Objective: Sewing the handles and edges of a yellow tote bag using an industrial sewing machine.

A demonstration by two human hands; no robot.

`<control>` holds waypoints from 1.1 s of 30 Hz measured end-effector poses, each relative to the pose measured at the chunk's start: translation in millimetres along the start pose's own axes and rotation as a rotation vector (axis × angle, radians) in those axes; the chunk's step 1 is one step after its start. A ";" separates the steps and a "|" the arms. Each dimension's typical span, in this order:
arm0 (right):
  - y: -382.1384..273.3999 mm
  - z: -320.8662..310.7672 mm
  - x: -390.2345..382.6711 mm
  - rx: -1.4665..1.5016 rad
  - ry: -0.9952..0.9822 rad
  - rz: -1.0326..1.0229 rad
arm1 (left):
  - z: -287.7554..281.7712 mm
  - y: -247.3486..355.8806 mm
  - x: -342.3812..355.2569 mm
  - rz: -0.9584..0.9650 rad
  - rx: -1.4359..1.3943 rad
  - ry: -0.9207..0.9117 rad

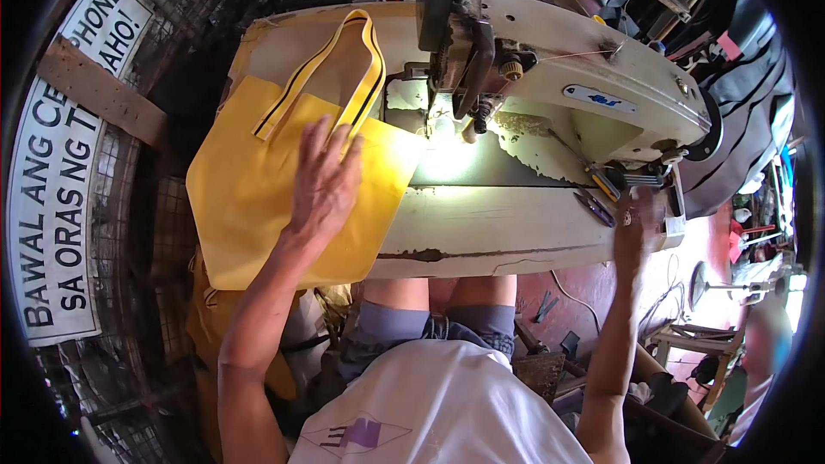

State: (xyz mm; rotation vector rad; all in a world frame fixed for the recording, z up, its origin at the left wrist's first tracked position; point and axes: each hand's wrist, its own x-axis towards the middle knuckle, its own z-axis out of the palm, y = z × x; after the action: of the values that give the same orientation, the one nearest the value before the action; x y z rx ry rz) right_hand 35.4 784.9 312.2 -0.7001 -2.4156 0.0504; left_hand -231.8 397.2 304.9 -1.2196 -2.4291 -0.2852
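A yellow tote bag lies flat on the left of the sewing machine table, its near edge reaching past the table's front. Its striped handle loops up toward the machine. My left hand rests on the bag near the handle's lower end, fingers stretched and slightly apart. The sewing machine stands behind, its lamp lighting the needle area beside the bag's right corner. At the table's right end, my right hand is smeared by motion, close to a yellow-handled tool and dark snips.
On the left, a white lettered sign hangs on wire mesh. Grey fabric is heaped behind the machine's right end. At the lower right are a wooden stool and a fan. A cord lies on the reddish floor.
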 end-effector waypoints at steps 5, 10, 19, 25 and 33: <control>-33.0 18.8 -28.8 -0.088 -0.059 -0.213 | 8.1 1.7 23.6 0.092 0.000 -0.019; -52.3 8.3 -12.2 0.070 -0.220 -0.346 | -2.0 1.8 30.3 0.110 -0.175 -0.114; -220.6 11.2 -10.4 0.814 -0.573 -0.147 | -18.5 -11.1 53.5 -0.207 -0.847 -0.537; -266.2 43.8 13.2 0.841 -0.832 0.019 | -18.9 -20.5 54.5 -0.159 -0.954 -0.554; -271.8 68.5 20.6 1.053 -1.042 0.151 | -16.5 -27.4 54.7 -0.212 -0.993 -0.582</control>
State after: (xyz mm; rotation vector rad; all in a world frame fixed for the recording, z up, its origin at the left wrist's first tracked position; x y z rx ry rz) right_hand -146.0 570.5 321.9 -0.3341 -2.6213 1.9839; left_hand -278.7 414.3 343.8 -1.5537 -3.0148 -1.5266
